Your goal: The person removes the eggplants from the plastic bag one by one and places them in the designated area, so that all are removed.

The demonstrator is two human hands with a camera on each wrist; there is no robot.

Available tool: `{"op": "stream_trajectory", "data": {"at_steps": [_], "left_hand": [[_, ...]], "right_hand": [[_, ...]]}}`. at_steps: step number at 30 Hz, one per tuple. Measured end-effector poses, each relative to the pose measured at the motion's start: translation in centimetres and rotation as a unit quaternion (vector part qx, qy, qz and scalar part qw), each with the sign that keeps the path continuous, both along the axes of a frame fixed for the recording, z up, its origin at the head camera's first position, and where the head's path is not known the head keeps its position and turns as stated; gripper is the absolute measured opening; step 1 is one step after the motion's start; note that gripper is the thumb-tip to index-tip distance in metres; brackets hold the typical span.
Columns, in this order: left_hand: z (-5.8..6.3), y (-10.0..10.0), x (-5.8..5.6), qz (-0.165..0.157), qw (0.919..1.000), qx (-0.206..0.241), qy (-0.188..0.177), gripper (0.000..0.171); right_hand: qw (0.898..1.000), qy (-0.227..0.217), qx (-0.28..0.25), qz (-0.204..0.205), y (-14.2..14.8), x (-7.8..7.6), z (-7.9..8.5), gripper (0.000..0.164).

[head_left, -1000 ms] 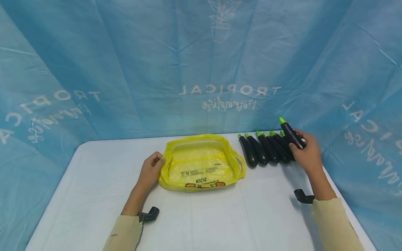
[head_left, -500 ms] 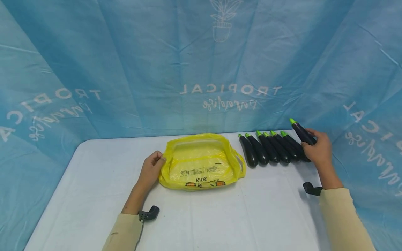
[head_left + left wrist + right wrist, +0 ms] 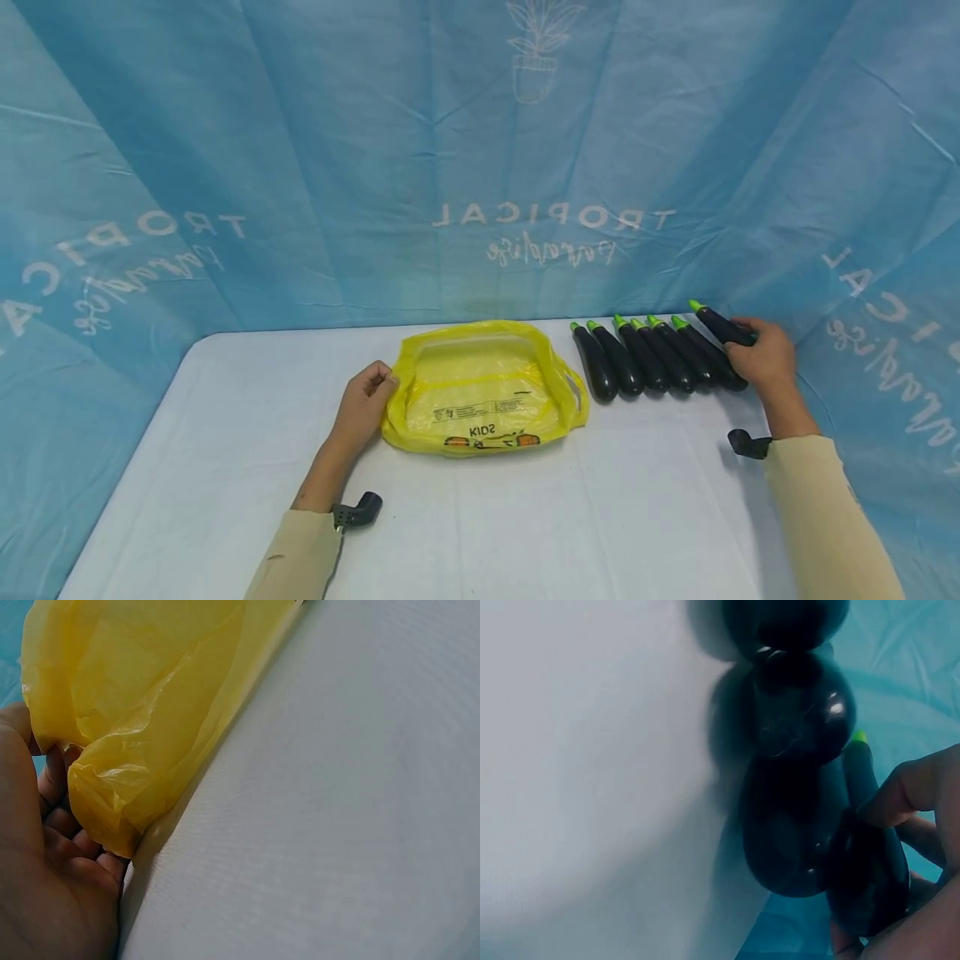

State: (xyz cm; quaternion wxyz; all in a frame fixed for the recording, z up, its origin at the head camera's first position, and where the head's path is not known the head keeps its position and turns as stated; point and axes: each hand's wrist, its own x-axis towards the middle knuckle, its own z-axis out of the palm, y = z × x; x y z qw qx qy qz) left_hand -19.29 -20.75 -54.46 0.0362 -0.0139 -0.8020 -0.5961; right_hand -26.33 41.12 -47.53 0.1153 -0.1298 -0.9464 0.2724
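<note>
My right hand [image 3: 768, 357] grips a dark eggplant [image 3: 718, 323] with a bright green tip, at the right end of a row. Just left of it, several similar eggplants [image 3: 636, 350] lie side by side, green tips toward the back. In the right wrist view, the held eggplant [image 3: 870, 877] is right beside the rounded end of the last eggplant [image 3: 791, 832] in the row. A yellow plastic bag [image 3: 472, 392] with its mouth spread wide lies mid-table. My left hand [image 3: 363, 406] pinches its left edge; the left wrist view shows the crumpled yellow film [image 3: 112, 780] between thumb and fingers.
A white cloth covers the table [image 3: 480, 525]. Blue curtain [image 3: 337, 167] with printed lettering stands behind the table and along both sides. The right hand is close to the curtain at the table's back right corner.
My right hand has carried its eggplant to the right, then lowered it at the row's end, uncovering the last eggplant there. My left hand and the bag stay put.
</note>
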Motion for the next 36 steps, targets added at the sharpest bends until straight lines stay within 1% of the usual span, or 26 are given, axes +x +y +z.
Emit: {"op": "stream_trajectory", "data": {"at_steps": [9, 15, 20, 27, 33, 36], "left_hand": [[0.2, 0.0, 0.2, 0.001, 1.0000, -0.001, -0.002, 0.012], [0.1, 0.0, 0.1, 0.003, 1.0000, 0.002, -0.001, 0.012], [0.0, 0.0, 0.1, 0.002, 1.0000, 0.004, -0.003, 0.012], [0.1, -0.1, 0.1, 0.002, 0.9999, 0.010, -0.002, 0.012], [0.0, 0.0, 0.0, -0.002, 1.0000, 0.004, 0.000, 0.014], [-0.1, 0.0, 0.0, -0.002, 1.0000, 0.006, 0.000, 0.015]], "right_hand": [[0.999, -0.036, -0.012, -0.020, 0.4, 0.3, -0.5, 0.056], [0.999, -0.049, -0.005, -0.012, 0.5, 0.4, -0.7, 0.051], [0.998, -0.062, -0.016, -0.017, 0.3, 0.5, -0.9, 0.048], [0.997, -0.068, -0.019, -0.022, 0.2, 0.6, -1.1, 0.046], [0.996, -0.074, -0.027, -0.031, 0.2, 0.6, -1.6, 0.051], [0.997, -0.071, -0.026, -0.030, 0.3, 0.7, -1.8, 0.051]]}}
